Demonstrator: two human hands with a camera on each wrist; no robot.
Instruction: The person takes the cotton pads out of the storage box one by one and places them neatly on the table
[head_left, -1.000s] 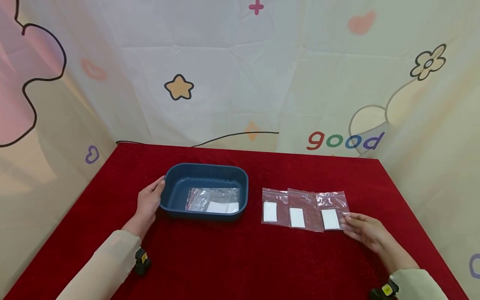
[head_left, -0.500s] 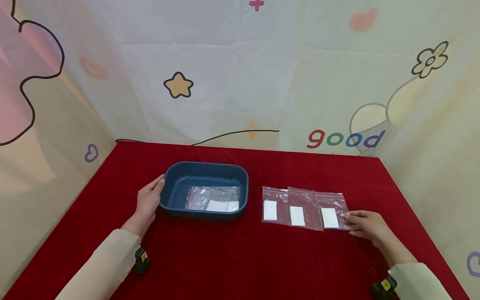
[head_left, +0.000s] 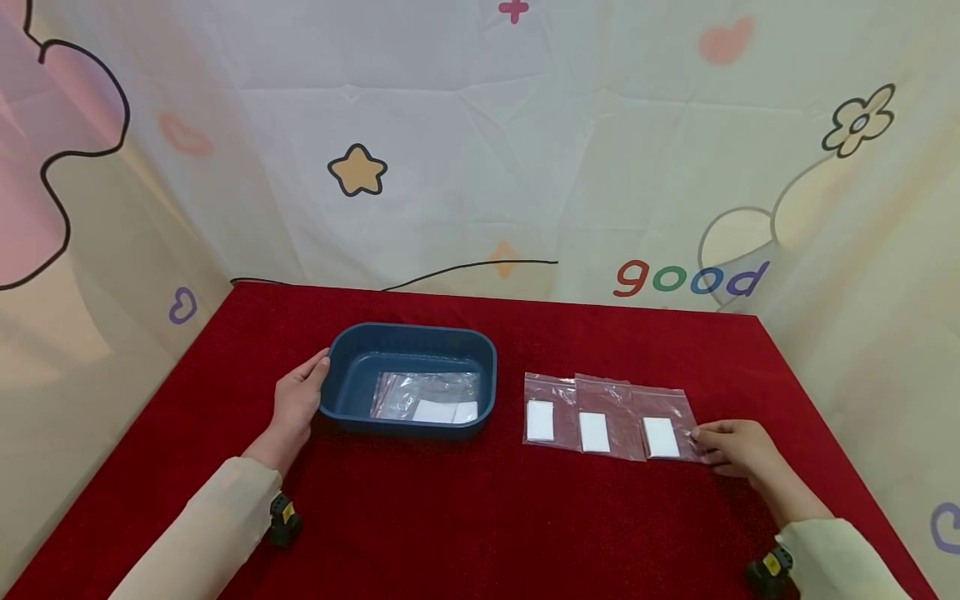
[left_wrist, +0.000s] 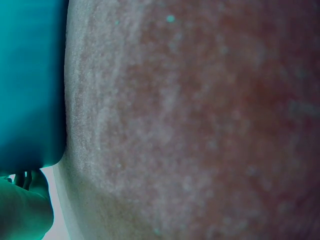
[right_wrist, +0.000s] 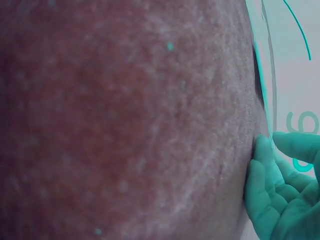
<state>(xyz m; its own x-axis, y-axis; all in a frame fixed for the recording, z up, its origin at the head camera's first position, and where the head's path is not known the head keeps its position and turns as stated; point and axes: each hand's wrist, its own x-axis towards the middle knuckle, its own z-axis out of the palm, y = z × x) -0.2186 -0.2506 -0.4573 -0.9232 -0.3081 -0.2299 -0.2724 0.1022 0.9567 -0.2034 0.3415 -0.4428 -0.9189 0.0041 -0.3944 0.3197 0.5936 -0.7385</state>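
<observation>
My left hand point(head_left: 295, 410) grips the left side of a dark blue plastic bin point(head_left: 408, 429), thumb at the rim. The bin's wall point(left_wrist: 30, 85) also shows in the left wrist view, above the hand point(left_wrist: 22, 207). Clear zip-lock bags point(head_left: 393, 393) with white cards lie inside the bin. To its right, three more such bags lie in a row, partly overlapping: a left bag point(head_left: 564, 421), a middle bag point(head_left: 626, 433) and a right bag point(head_left: 663, 402). My right hand point(head_left: 738, 450) pinches the right edge of the right bag; thumb and forefinger nearly meet in the right wrist view.
A red cloth point(head_left: 480, 517) covers the table. Behind it and at both sides hangs a pale printed curtain point(head_left: 480, 167). A wrist camera point(head_left: 283, 521) sits on the left wrist and another camera point(head_left: 770, 568) on the right.
My right hand has shifted slightly right along the right bag's edge, and that bag now lies flatter, its top a little lower. The left hand and bin have stayed put.
</observation>
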